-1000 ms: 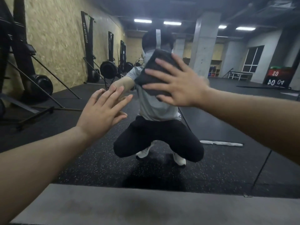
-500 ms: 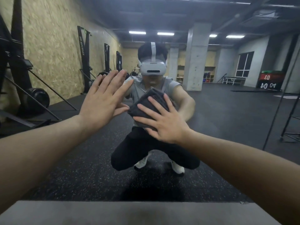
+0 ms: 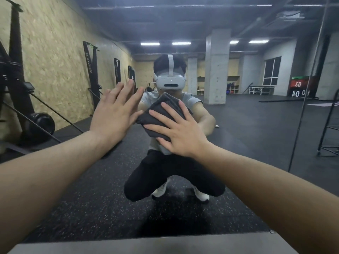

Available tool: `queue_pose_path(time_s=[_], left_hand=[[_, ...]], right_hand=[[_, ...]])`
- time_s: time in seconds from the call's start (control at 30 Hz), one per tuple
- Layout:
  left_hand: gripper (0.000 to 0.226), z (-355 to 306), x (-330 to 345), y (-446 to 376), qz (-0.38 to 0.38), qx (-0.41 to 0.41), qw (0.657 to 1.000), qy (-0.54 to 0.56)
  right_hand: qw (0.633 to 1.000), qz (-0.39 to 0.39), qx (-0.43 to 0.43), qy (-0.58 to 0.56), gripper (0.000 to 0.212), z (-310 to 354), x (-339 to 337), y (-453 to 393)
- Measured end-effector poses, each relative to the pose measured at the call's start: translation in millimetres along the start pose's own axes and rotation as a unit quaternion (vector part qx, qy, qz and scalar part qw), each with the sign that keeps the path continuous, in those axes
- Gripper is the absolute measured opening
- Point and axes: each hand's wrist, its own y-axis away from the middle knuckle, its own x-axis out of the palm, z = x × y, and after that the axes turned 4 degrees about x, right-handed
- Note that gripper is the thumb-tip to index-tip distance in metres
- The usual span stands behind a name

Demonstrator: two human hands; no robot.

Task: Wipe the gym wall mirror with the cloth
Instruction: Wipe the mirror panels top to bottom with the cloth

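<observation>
At frame centre, the right hand (image 3: pixel 180 133) presses the folded cloth (image 3: pixel 163 116) flat-fingered against the mirror (image 3: pixel 256 134); the left hand (image 3: pixel 114 114), fingers spread, braces beside it and risks smudging the glass.

Both arms outstretched; left hand (image 3: pixel 114 114) flat, right hand (image 3: pixel 178 132) splayed.

Mirrored digits — "03" and "04" — on the scoreboard (image 3: pixel 300 86) reflected at right
</observation>
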Motion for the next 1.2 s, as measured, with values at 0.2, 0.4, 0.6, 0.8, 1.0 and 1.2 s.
queue_pose_path(time_s=[0.2, 0.4, 0.6, 0.8, 1.0, 1.2], left_hand=[[0.064, -17, -15, -1, 0.044, -0.055, 0.997, 0.035], [0.068, -33, -13, -5, -0.014, 0.009, 1.000, 0.022], [0.062, -112, -19, -63, -0.038, 0.118, 0.992, 0.008], [0.062, -185, -25, -119, -0.040, 0.164, 0.986, -0.012], [0.062, -190, -27, -137, -0.065, 0.156, 0.985, -0.016], [0.064, -126, -34, -124, -0.051, 0.102, 0.993, -0.042]], right_hand=[[0.999, 0.003, 0.039, 0.013, 0.055, -18, -9, 16], [0.988, -0.021, 0.146, 0.050, 0.051, -92, -30, 63], [0.959, -0.020, 0.275, 0.072, 0.054, -159, -49, 121], [0.921, -0.016, 0.386, 0.046, 0.057, -203, -62, 155], [0.900, -0.036, 0.433, 0.025, 0.059, -213, -65, 151], [0.916, -0.068, 0.392, 0.042, 0.058, -176, -56, 65]])
